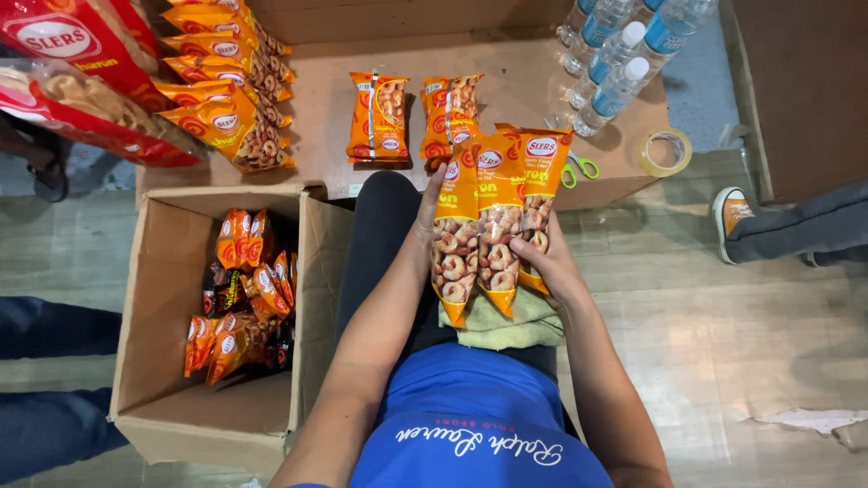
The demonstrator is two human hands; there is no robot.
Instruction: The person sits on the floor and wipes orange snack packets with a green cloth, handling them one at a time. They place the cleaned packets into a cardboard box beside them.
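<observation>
Snack packets [493, 226], three orange ones fanned side by side, sit in our two hands above our lap. Our left hand [429, 210] lies along the left edge of the fan, fingers stretched up the side of the outermost packet and closed lightly against it. Our right hand [542, 258] wraps the lower right of the bunch, fingers curled over the front of the right-hand packet and clamped firmly on it. The packets stand roughly upright, clear windows at the bottom showing ring-shaped snacks. Just beneath them a folded yellowish cloth [493, 327] rests on our thigh.

Beyond our hands a flattened cardboard sheet [506, 95] carries the other goods. Two more orange packets [411, 117] lie side by side near its middle, close to its near edge. A row of overlapping orange packets [226, 86] runs down its left edge. Clear water bottles [615, 54] with blue labels stand at its far right corner; a roll of clear tape [666, 152] lies at its near right corner, with green-handled scissors [579, 167] just beside our packets.

To our left an open cardboard box [163, 361] stands on the floor, holding a heap of orange and darker packets. Large red bags [72, 72] fill the upper left. Another person's shoe [731, 221] shows at the right.
</observation>
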